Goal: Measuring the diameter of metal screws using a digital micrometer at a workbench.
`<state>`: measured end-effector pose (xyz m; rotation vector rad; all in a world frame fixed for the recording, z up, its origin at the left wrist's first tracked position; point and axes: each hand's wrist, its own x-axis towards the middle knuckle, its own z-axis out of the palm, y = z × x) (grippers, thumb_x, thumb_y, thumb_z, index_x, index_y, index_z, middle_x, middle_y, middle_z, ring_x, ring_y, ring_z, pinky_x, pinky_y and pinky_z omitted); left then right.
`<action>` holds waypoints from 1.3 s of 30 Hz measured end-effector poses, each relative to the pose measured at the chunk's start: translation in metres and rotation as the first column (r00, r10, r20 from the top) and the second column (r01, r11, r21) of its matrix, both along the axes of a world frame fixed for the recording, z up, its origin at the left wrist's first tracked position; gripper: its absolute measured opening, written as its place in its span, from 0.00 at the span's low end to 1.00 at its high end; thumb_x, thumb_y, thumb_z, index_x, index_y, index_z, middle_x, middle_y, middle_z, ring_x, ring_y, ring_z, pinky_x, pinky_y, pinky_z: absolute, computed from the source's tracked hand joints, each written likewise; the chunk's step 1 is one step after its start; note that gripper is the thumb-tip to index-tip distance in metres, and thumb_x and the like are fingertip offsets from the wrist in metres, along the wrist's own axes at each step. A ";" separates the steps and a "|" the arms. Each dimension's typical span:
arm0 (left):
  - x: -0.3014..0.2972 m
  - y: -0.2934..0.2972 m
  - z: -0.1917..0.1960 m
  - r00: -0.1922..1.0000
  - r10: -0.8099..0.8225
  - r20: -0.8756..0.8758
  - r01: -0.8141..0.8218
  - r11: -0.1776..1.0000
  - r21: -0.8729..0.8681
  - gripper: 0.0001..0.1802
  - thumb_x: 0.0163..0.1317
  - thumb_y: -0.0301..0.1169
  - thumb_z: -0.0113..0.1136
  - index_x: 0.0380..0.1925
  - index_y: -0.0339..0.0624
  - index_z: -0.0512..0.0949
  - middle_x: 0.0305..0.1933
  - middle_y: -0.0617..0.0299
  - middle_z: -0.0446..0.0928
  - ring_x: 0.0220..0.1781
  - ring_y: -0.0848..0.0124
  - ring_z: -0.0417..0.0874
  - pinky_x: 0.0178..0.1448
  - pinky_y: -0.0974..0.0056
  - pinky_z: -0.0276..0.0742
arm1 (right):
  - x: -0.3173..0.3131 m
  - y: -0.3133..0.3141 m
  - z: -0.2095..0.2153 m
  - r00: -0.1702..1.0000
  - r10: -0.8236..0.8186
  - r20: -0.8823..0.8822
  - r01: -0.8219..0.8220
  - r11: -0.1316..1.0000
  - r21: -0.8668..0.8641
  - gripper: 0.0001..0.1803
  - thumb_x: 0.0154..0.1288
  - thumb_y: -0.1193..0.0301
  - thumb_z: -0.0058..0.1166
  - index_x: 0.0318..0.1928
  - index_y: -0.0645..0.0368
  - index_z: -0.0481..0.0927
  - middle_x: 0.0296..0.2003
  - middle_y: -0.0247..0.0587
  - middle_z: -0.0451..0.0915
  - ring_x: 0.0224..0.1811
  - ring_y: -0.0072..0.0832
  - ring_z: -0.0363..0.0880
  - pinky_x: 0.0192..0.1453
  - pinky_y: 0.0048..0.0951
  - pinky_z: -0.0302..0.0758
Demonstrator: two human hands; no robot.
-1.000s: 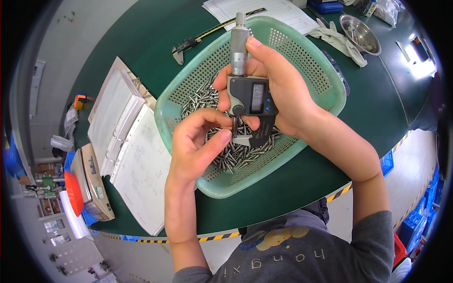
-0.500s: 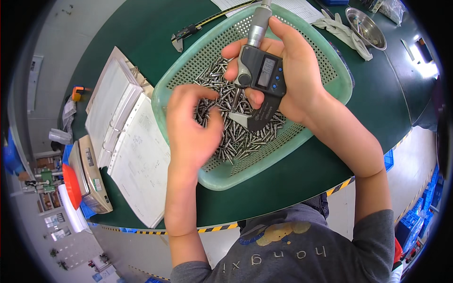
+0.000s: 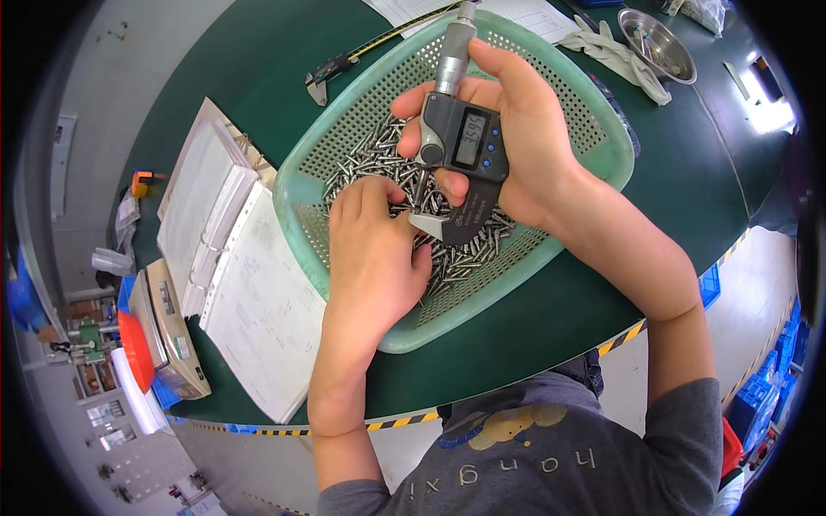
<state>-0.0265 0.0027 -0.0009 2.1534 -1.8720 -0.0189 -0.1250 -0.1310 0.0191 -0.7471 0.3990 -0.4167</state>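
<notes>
My right hand (image 3: 533,138) is wrapped round a digital micrometer (image 3: 469,159), a black and grey one with a small screen and blue buttons. It is tilted over a green perforated plastic basket (image 3: 594,146), its thimble pointing away from me and its jaws toward me. My left hand (image 3: 374,245) has its fingers bent and closed at the micrometer's jaws. Whatever the left fingertips hold is too small and hidden to make out. Under both hands lies a heap of small shiny metal pins (image 3: 469,258) in the basket.
Left of the basket an open ring binder (image 3: 258,301) lies on the green table (image 3: 516,310), with a weighing scale (image 3: 172,327) beyond it. A caliper (image 3: 331,69) lies behind the basket. White gloves (image 3: 607,56) and a metal bowl (image 3: 675,64) are at far right.
My left hand has moved right to the micrometer's jaws, its spread fingers drawing together there. The micrometer has shifted slightly left in view, and its screen reading differs.
</notes>
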 end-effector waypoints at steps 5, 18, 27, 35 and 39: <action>-0.003 -0.002 0.000 0.997 -0.063 -0.044 0.061 0.997 -0.053 0.06 0.32 0.22 0.61 0.17 0.37 0.78 0.43 0.52 0.67 0.51 0.55 0.65 0.55 0.56 0.59 | -0.001 -0.001 -0.002 1.000 0.001 -0.002 -0.001 1.000 -0.023 0.32 0.61 0.48 0.26 0.37 0.67 0.72 0.24 0.45 0.76 0.11 0.25 0.68 0.17 0.22 0.68; -0.001 -0.001 -0.005 0.986 -0.162 -0.044 0.165 0.981 0.098 0.25 0.37 0.23 0.62 0.41 0.38 0.70 0.53 0.46 0.61 0.58 0.49 0.59 0.60 0.52 0.55 | 0.000 0.000 -0.005 1.000 0.012 0.012 -0.012 1.000 -0.025 0.32 0.60 0.48 0.26 0.37 0.67 0.72 0.24 0.45 0.76 0.11 0.25 0.69 0.17 0.22 0.69; 0.003 -0.004 -0.004 0.984 -0.163 -0.065 0.166 0.985 0.042 0.21 0.38 0.21 0.59 0.37 0.36 0.70 0.49 0.49 0.64 0.54 0.50 0.62 0.57 0.54 0.58 | 0.000 -0.002 0.001 1.000 0.004 0.016 -0.004 1.000 -0.014 0.33 0.60 0.48 0.26 0.37 0.68 0.72 0.24 0.45 0.76 0.11 0.25 0.68 0.17 0.23 0.68; 0.012 0.002 -0.003 0.535 -0.139 -0.833 -0.256 0.913 -0.316 0.02 0.55 0.20 0.51 0.30 0.36 0.70 0.35 0.57 0.74 0.44 0.66 0.74 0.50 0.65 0.67 | -0.005 -0.002 0.001 0.996 0.024 0.084 -0.029 0.998 0.058 0.32 0.61 0.49 0.24 0.38 0.67 0.70 0.24 0.44 0.74 0.10 0.27 0.66 0.16 0.24 0.66; 0.014 0.002 -0.005 0.714 -0.313 -0.626 -0.085 0.849 -0.522 0.03 0.54 0.21 0.52 0.30 0.36 0.70 0.34 0.56 0.74 0.44 0.64 0.74 0.49 0.63 0.67 | -0.003 -0.002 0.000 0.989 0.045 0.139 -0.058 0.994 0.090 0.31 0.63 0.49 0.24 0.38 0.66 0.70 0.24 0.44 0.74 0.10 0.28 0.66 0.16 0.24 0.66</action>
